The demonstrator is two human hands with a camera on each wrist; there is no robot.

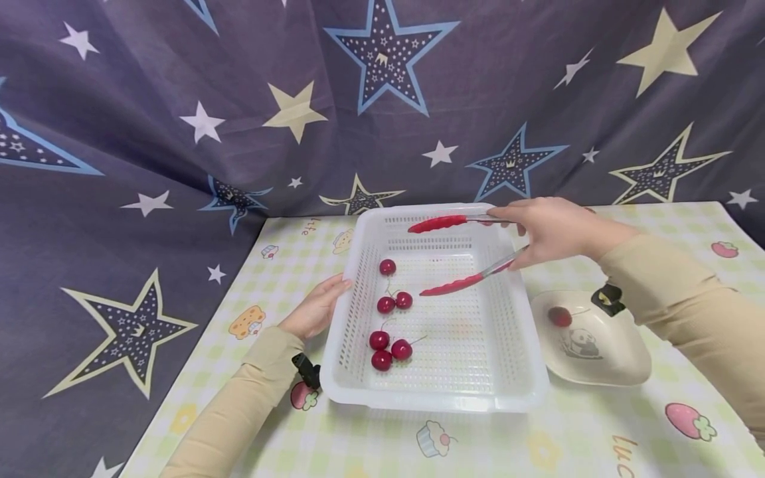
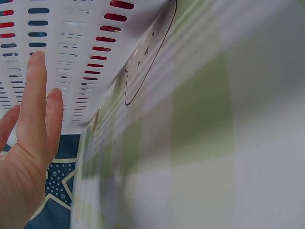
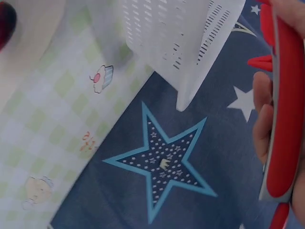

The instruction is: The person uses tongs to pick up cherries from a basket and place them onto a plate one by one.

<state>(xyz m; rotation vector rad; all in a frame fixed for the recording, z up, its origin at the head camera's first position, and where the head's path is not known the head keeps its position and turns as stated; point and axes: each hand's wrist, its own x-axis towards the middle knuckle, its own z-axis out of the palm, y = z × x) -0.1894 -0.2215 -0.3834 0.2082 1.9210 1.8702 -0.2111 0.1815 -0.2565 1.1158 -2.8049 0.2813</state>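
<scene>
I'm holding tongs [image 1: 463,252] in right hand [image 1: 550,229], tips apart over basket [image 1: 520,312]; left hand [image 1: 317,309] flat, bracing wall. Cherries [image 1: 388,332] lying inside, round — risking slipping from silicone tips.

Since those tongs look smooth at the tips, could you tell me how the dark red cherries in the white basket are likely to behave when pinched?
The round, glossy dark red cherries will probably roll or slip from the red-tipped metal tongs. Their thin stems look floppy. They seem light, and likely bruise if the right hand squeezes hard.
</scene>
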